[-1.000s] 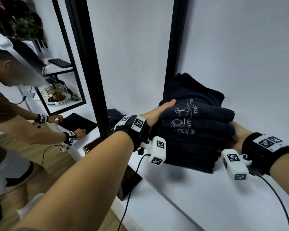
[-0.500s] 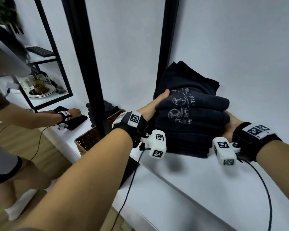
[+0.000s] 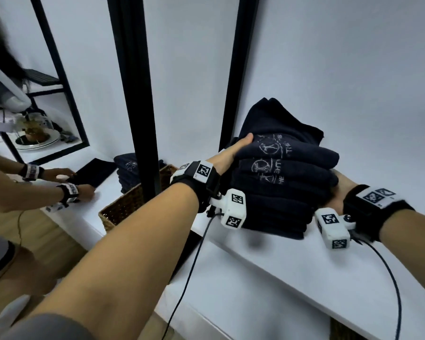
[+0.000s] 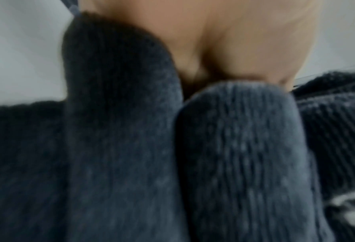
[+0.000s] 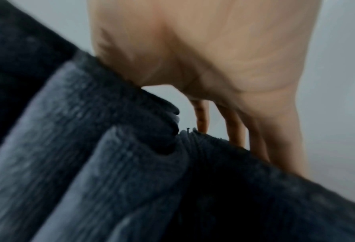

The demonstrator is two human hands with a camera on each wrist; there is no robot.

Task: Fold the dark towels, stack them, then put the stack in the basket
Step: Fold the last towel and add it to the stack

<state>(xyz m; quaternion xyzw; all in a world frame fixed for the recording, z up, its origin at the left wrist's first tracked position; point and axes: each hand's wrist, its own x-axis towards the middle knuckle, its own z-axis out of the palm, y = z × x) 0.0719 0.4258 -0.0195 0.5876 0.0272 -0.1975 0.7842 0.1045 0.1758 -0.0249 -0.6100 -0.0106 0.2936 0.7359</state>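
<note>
I see a white tabletop [image 3: 268, 278] carrying everything here. A stack of folded dark towels [image 3: 280, 192] sits on it near the wall. To the left, a wicker basket [image 3: 123, 207] stands at the table's front edge, and farther left a flat dark towel [image 3: 93, 171] lies spread on the surface.

- A plain white wall [image 3: 329, 57] fills the upper right and centre of the head view, evenly lit.
- Two black upright posts [image 3: 133, 94] run down from the top edge at centre.
- A white table top [image 3: 268, 278] runs across the lower right.
- At upper left, a black-framed shelf unit [image 3: 59, 77] holds a white plate [image 3: 38, 141] with glassware on it.
- Wooden floor [image 3: 47, 239] shows at lower left.
</note>
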